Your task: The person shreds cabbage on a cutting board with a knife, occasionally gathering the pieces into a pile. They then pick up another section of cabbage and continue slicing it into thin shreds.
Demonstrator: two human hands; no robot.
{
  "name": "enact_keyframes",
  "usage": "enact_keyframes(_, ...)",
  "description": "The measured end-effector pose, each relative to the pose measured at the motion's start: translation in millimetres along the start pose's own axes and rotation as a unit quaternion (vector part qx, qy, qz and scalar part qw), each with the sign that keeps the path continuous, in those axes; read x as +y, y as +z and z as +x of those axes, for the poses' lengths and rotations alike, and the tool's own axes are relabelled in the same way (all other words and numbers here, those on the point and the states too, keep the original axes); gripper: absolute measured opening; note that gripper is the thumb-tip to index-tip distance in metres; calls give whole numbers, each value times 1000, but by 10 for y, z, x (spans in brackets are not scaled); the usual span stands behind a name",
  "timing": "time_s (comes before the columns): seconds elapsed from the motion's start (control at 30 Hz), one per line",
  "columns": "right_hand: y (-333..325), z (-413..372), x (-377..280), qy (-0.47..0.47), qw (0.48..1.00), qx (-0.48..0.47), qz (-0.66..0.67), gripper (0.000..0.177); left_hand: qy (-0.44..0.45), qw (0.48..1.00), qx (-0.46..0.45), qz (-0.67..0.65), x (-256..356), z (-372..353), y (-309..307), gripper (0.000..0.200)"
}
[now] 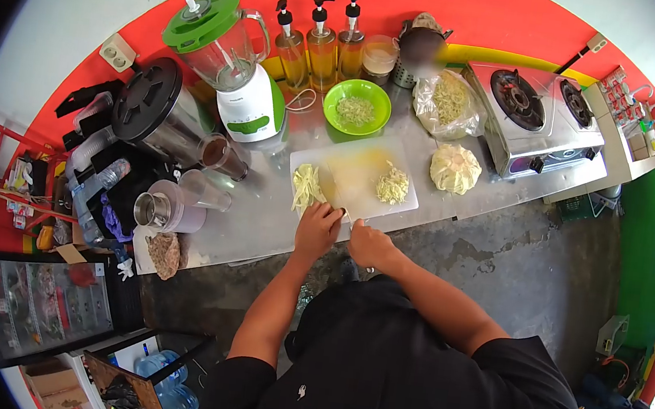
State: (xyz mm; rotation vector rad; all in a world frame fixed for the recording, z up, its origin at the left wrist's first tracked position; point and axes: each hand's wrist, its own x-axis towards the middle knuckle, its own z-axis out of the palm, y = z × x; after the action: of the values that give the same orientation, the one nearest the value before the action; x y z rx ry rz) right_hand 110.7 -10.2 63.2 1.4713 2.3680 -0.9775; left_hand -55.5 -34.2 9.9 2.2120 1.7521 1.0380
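Observation:
My right hand [371, 247] is closed around a knife [348, 218], mostly hidden by the hand; a bit of thin blade shows by the board's near edge. Beside it my left hand [318, 229] has its fingers curled down on the near edge of the white cutting board [358, 147], against a pile of pale green cabbage strips [306, 184]. Its fingertips are close to the blade. On the board's right side lies a heap of finely chopped cabbage [392, 186]. A larger piece of cabbage [455, 169] rests on the counter, right of the board.
Behind the board stands a green bowl [379, 123] holding shredded cabbage. A plastic bag [467, 123] of shreds sits near the two-burner stove [547, 158]. Leftward are a blender [251, 107], a tall lidded container [153, 108] and cups. Pump bottles [322, 50] line the wall.

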Motion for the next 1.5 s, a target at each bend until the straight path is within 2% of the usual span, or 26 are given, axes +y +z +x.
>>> enact_keyframes(0.07,66,-25,5,11,1000,-2,-1,25,7,1000,6,3,-20,5,18,13)
enact_keyframes(0.13,153,0,14,-3,999,36,12,26,-3,1000,10,-25,-28,-1,10,13)
enact_keyframes(0.27,48,92,-5,8,999,22,30,28,6,999,21,-25,-59,-1,24,10)
enact_keyframes(0.47,-79,123,62,-11,1000,-13,-16,30,-12,999,41,-15,-27,5,34,11)
enact_keyframes(0.63,-128,22,-25,4,999,-36,-8,34,9,1000,26,4,-8,-2,7,11)
enact_keyframes(0.83,145,52,21,12,999,17,31,39,14,1000,19,-10,-48,-3,22,12)
enact_keyframes(0.97,85,134,21,34,999,7,41,39,5,999,23,-28,-39,1,33,12)
enact_keyframes(1.13,-48,124,122,-12,1000,-21,18,39,1,999,32,-7,-46,-18,72,10)
enact_keyframes(1.27,-21,49,45,1,999,-32,13,39,4,1000,30,4,-54,-35,78,11)
enact_keyframes(1.5,168,93,12,18,999,14,34,33,-11,999,11,-37,-54,-27,13,12)
